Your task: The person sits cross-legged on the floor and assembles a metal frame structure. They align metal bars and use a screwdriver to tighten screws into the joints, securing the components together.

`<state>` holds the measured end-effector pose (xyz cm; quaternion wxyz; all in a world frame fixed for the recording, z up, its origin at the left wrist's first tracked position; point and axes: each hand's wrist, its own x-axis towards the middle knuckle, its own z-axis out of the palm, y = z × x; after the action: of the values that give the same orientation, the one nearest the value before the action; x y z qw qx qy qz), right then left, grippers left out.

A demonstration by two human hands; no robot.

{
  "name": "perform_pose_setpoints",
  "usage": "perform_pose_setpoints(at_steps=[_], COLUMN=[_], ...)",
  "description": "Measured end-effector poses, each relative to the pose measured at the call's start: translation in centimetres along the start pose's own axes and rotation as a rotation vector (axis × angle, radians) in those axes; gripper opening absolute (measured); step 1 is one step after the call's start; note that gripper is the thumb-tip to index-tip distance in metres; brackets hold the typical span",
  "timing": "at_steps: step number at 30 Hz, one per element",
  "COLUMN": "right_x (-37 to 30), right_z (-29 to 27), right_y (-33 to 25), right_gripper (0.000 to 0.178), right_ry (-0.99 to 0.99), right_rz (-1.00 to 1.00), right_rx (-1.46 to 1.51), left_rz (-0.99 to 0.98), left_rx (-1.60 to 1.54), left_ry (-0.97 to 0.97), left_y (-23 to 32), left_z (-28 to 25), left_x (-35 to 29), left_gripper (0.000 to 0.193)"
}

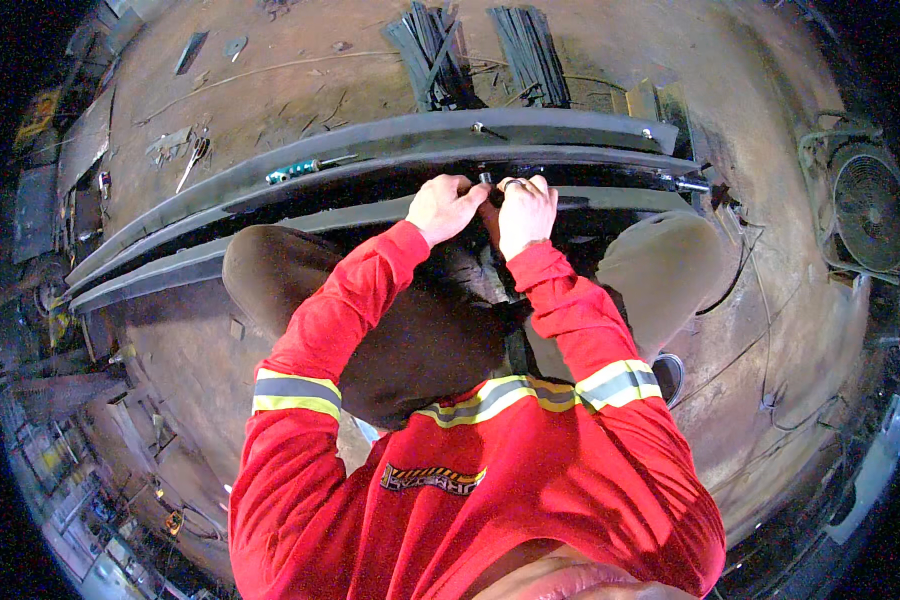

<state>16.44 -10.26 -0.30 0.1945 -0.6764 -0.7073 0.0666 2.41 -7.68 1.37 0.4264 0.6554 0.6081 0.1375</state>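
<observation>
Long grey steel beams [390, 137] run across in front of my knees, with a dark channel between them. Over the nearer edge, my left hand [443, 208] has its fingers curled together at the channel. Close beside it, my right hand [527, 212] is also closed, fingertips pinched down at the same spot. Between the two hands stands a small shiny metal cylinder [485, 178]; whether either hand touches it is unclear. What the fingertips hold is hidden. A screwdriver with a teal handle [292, 172] lies on the beam left of my hands.
Two bundles of dark metal strips [532, 58] lie on the floor beyond the beams. A round caged fan [870, 205] stands at the far right, with cables [765, 300] nearby. Pliers-like tool [194, 160] lies at left. Metal scraps line the left side.
</observation>
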Motion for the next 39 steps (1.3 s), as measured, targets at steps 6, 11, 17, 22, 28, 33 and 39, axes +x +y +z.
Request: perform_pose_setpoints(at_steps=[6,11,17,22,28,33,39], right_x=[0.9,1.0,0.6,0.4,-0.2,-0.7,-1.8], right_z=[1.0,0.9,0.8,-0.2,1.1,1.4,2.1], right_y=[-0.1,-0.2,0.0,0.9,1.4,1.4,1.8], right_gripper=[0.009,0.014,0.026,0.039,0.030,0.029,0.027], right_ry=[-0.023,-0.067,-0.103,-0.187,-0.120,-0.113,-0.078], right_rz=[0.031,0.035,0.024,-0.031,-0.008,0.000,0.002], right_rx=[0.000,-0.018,0.045,0.065,0.067,0.060,0.116], left_rz=[-0.016,-0.017,0.006,-0.115,-0.173,-0.155,-0.122], left_rx=[0.010,-0.089,-0.089,-0.194,-0.097,-0.072,-0.057], left_ry=[0.070,0.102,0.127,0.080,0.039,0.102,0.165], left_y=[-1.4,-1.6,-1.8,-1.7,-1.0,-0.4,-0.9], left_z=[1.0,1.3,1.3,1.4,1.1,1.4,2.5], left_x=[1.7,2.1,1.9,2.1,2.2,1.2,0.2], left_gripper=[0.037,0.035,0.033,0.037,0.041,0.043,0.045])
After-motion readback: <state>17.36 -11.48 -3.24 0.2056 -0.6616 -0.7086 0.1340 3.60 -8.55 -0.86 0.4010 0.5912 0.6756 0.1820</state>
